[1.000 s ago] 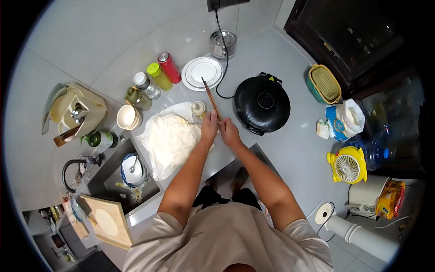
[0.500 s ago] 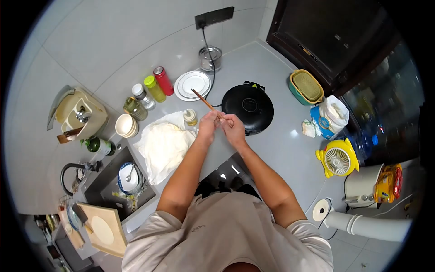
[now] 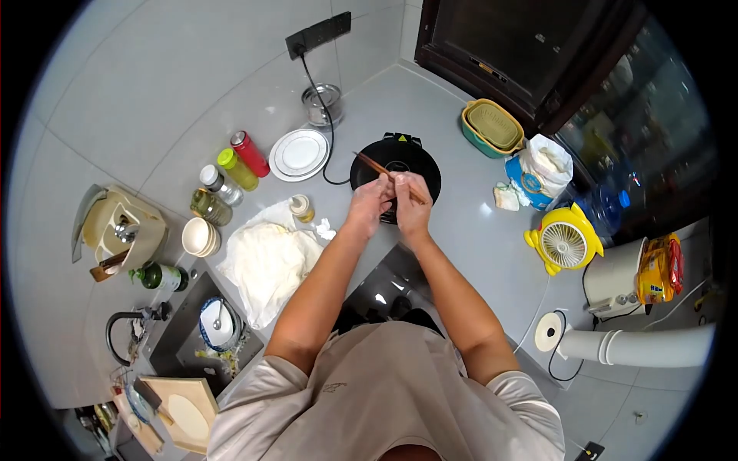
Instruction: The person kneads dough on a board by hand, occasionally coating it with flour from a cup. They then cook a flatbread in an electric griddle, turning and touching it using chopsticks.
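A pair of brown wooden chopsticks (image 3: 371,162) slants over the round black electric griddle (image 3: 425,170), tips pointing to the upper left. My right hand (image 3: 411,201) is closed around their rear part. Bent inward, the fingers of my left hand (image 3: 370,201) meet the chopsticks beside the right fingertips; the exact grip is partly hidden. Both hands hover above the griddle's near half and cover some of it. Left of my forearm lies a white cloth or plastic sheet over something pale (image 3: 273,257), with a small capped jar (image 3: 301,207) and crumpled white tissue (image 3: 325,230) by it.
Stacked white plates (image 3: 300,154) stand behind, near the griddle's cord (image 3: 327,146). Several bottles (image 3: 244,169) line the wall. A sink (image 3: 184,338) with dishes is at left. Right are green-yellow baskets (image 3: 492,127), a flour-like bag (image 3: 540,173) and a yellow fan (image 3: 565,238).
My view has shifted, so the counter items appear further left. My hands have moved over the griddle, and the crumpled tissue now shows beside the left forearm.
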Available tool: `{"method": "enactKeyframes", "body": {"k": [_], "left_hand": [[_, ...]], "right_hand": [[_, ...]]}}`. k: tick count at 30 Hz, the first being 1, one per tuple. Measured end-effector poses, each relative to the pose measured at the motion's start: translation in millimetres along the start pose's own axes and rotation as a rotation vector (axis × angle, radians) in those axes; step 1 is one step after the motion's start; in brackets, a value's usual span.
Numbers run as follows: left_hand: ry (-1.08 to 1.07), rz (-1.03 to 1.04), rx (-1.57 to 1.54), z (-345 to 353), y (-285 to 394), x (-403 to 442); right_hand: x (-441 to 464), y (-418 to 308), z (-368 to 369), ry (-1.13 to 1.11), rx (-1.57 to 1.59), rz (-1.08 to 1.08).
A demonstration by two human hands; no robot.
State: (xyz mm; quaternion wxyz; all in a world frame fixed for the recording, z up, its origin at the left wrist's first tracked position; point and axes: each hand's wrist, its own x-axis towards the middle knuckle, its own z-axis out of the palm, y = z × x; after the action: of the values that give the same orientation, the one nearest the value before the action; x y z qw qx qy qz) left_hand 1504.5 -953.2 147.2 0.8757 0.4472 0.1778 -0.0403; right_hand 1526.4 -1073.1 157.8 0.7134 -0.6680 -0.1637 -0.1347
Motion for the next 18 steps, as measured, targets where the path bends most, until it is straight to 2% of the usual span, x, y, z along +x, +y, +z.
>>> {"method": "enactKeyframes", "body": {"k": [1,2,3,4,5,8,9,12,18], "left_hand": [[0.072,0.019,0.201,0.9,4.8,-3.7],[0.121,0.17,0.391,-1.1,2.6,-6.9],[0.167,0.324,0.579,-7.8,-5.3,-5.4],[0.209,0.481,0.767,-19.8,-15.9,0.1],[0.162,0.683,1.126,-38.0,-21.9,3.7],[0.029,0.787,1.552,-59.0,-38.6,-1.1],[0.021,0.703,1.629,-61.3,-44.2,-2.8],[-0.031,0.678,1.724,-66.7,-58.2,2.8],[-0.099,0.831,1.761,-76.1,-62.3,18.9]], "right_hand": [[2.4,-0.5,-2.6,0.025,0.075,0.074],[5.2,-0.8,-6.3,0.053,0.15,0.149],[11.8,3.8,-13.1,0.03,0.094,0.068],[14.7,4.0,-12.5,0.079,0.209,0.042],[16.5,3.4,-15.0,0.071,0.219,0.046],[7.9,9.5,-24.3,0.039,0.176,0.082],[3.7,10.8,-27.0,0.028,0.149,0.097],[-11.0,14.1,-29.7,0.076,0.144,0.174],[-20.9,15.4,-38.0,0.146,0.129,0.221]]}}
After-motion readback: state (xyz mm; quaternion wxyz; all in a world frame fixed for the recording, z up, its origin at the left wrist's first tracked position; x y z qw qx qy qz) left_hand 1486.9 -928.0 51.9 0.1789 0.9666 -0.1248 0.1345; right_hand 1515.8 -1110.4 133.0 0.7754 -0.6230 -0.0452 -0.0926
